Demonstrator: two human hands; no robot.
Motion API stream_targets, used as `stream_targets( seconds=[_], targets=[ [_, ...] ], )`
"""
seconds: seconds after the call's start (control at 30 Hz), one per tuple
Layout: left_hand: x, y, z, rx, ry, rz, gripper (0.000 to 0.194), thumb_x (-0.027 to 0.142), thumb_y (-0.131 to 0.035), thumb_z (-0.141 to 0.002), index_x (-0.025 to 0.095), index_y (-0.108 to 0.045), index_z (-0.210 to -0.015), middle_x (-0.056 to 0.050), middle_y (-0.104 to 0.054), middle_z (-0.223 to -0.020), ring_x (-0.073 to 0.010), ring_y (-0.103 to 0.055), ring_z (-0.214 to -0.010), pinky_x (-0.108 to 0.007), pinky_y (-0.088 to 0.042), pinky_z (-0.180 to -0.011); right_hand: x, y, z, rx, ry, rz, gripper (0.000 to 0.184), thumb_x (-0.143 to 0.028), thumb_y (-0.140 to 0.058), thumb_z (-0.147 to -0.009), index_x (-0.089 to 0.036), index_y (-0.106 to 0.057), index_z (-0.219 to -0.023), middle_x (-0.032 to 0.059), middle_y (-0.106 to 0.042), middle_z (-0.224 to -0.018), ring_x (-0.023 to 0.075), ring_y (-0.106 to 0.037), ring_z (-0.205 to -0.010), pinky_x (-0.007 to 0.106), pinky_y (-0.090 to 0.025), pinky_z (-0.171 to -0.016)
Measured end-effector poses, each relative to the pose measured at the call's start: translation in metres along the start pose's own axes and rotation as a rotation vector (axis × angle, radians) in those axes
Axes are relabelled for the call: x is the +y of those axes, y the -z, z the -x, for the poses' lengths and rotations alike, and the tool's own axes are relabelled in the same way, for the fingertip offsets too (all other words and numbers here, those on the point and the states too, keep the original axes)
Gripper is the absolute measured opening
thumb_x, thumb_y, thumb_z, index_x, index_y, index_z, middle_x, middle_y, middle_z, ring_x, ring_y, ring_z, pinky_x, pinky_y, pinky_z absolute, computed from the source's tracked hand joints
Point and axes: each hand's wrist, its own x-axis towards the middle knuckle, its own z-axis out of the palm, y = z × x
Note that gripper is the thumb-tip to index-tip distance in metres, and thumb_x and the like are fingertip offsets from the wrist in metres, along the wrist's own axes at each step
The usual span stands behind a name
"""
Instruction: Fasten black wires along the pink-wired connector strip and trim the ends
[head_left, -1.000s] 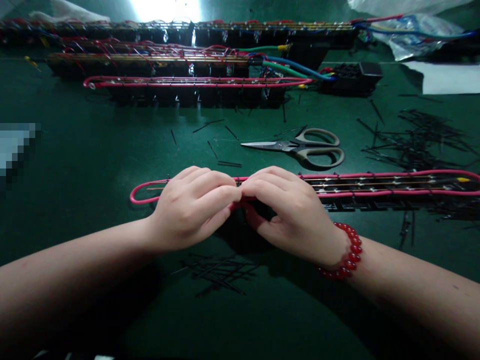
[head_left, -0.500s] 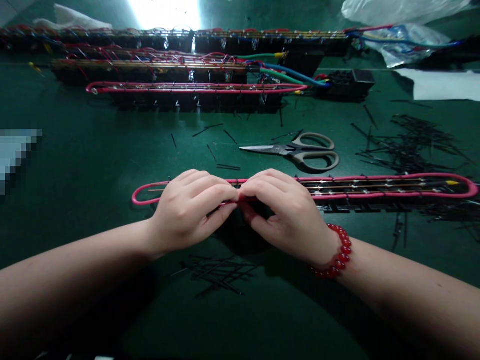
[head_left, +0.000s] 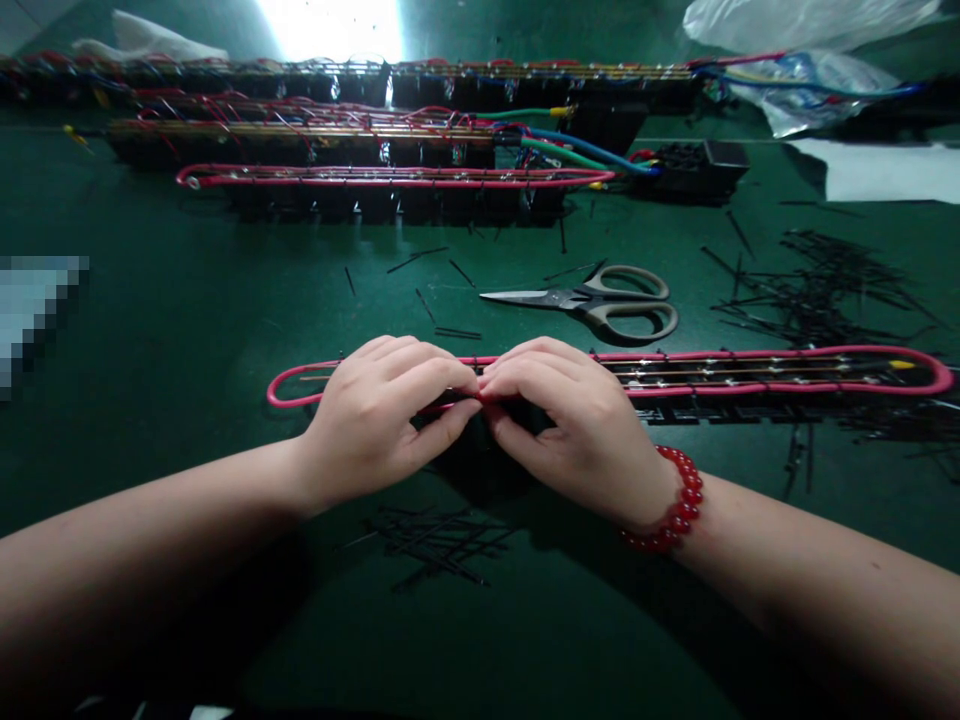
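Observation:
A long loop of pink wire (head_left: pixel 750 356) runs left to right across the green table, tied with black cable ties to a row of black parts. My left hand (head_left: pixel 382 415) and my right hand (head_left: pixel 574 420) meet at its middle. Both are closed with fingertips pinched together on the near strand of the pink wire. What lies under the fingers is hidden. A red bead bracelet (head_left: pixel 671 505) sits on my right wrist.
Scissors (head_left: pixel 600 300) lie just behind the hands. Cut black tie ends (head_left: pixel 817 285) are heaped at the right, with more of them (head_left: pixel 435 540) in front of the hands. Several finished wired assemblies (head_left: pixel 390 180) lie in rows at the back. A plastic bag (head_left: pixel 810 60) lies far right.
The hands stay pinched on the pink wire. The view has shifted slightly, so the loop's right end is now in the picture.

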Motion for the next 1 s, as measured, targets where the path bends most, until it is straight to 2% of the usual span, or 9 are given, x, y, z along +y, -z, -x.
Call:
stream_targets(
  seconds=[0.37, 0.73, 1.0],
  targets=[
    [0.0032, 0.0050, -0.0043, -0.040, 0.077, 0.089, 0.004, 0.020, -0.063, -0.089, 0.019, -0.065, -0.092, -0.002, -0.068, -0.086, -0.0142, -0.062, -0.080, -0.029, -0.047, -0.073, -0.0017, 0.0022, 0.0011, -0.032, -0.018, 0.031, 0.009, -0.011, -0.058, -0.086, -0.015, -0.066, -0.085, 0.0083, -0.073, -0.088, 0.0224, -0.065, -0.088, 0.038, -0.055, -0.080],
    [0.0035, 0.0042, -0.0029, -0.037, 0.032, 0.062, 0.008, 0.013, -0.059, -0.087, 0.018, -0.064, -0.090, -0.003, -0.067, -0.087, -0.0157, -0.061, -0.080, -0.031, -0.047, -0.074, -0.0011, 0.0021, -0.0011, -0.036, -0.006, 0.036, 0.008, -0.012, -0.059, -0.086, -0.014, -0.066, -0.085, 0.0078, -0.072, -0.086, 0.0219, -0.064, -0.086, 0.036, -0.054, -0.078],
    [0.0015, 0.0021, -0.0031, -0.006, -0.063, -0.010, 0.008, 0.014, -0.058, -0.088, 0.019, -0.065, -0.088, -0.004, -0.068, -0.086, -0.0161, -0.061, -0.076, -0.031, -0.048, -0.070, -0.0017, 0.0022, 0.0002, -0.054, -0.015, 0.043, 0.009, -0.012, -0.057, -0.086, -0.015, -0.065, -0.086, 0.0080, -0.072, -0.087, 0.0218, -0.063, -0.086, 0.036, -0.053, -0.077]
  ],
)
